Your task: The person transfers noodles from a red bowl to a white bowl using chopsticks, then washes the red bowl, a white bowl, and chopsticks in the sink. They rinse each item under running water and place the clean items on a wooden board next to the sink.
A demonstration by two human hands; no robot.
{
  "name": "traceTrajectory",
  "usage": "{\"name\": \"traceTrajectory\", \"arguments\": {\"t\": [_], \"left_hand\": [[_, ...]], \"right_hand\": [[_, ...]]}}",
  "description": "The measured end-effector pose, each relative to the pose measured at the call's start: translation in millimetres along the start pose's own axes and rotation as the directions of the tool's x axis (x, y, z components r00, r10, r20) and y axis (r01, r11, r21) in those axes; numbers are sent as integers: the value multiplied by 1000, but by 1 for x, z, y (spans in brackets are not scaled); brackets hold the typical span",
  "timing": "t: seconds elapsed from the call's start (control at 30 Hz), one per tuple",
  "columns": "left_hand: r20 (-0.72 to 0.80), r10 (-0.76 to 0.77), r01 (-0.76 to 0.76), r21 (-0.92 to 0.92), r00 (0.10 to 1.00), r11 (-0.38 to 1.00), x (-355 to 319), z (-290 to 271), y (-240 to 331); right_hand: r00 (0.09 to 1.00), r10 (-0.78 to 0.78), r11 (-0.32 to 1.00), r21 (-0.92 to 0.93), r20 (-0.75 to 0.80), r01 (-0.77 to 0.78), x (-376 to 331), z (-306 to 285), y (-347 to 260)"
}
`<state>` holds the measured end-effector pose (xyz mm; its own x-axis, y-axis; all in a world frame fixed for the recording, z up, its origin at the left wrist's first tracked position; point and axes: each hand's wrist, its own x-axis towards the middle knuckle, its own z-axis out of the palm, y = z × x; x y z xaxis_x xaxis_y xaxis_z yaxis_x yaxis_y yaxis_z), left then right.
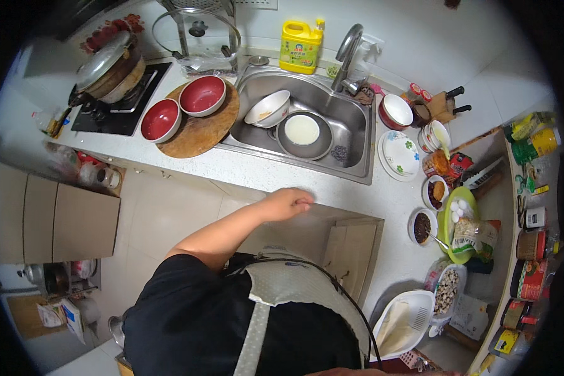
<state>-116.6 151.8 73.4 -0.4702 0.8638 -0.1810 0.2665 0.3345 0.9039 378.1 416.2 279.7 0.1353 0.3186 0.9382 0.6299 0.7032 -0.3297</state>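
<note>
My left hand point(287, 203) hangs in front of the counter's near edge, below the sink, its fingers curled in with nothing visible in them. Of my right arm point(348, 372) only a sliver of skin shows at the lower edge; its fingers are out of the picture. The steel sink point(363, 144) lies beyond my left hand. In it, a patterned white bowl point(276, 103) is tilted beside a dark pan point(302, 151), with a pale round bowl or liquid point(301, 130) at the pan's middle. A grey scouring pad point(339, 153) rests in the sink.
Two red-lined bowls point(202, 96) sit on a round wooden board point(197, 144) to the left, near a lidded pot point(109, 72) on the stove. On the right are plates point(400, 153), a sauce bowl point(422, 226), a green tray with eggs point(445, 229) and a white basket point(420, 307).
</note>
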Motion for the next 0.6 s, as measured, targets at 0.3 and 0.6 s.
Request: {"name": "traceTrajectory", "arguments": {"t": [0.3, 0.6], "left_hand": [[-188, -218, 137, -369, 958, 919, -9, -93, -92], [-197, -494, 206, -735, 847, 647, -2, -103, -123]], "right_hand": [[246, -225, 881, 305, 943, -362, -222, 280, -160], [-222, -568, 818, 574, 793, -43, -434, 465, -312]]}}
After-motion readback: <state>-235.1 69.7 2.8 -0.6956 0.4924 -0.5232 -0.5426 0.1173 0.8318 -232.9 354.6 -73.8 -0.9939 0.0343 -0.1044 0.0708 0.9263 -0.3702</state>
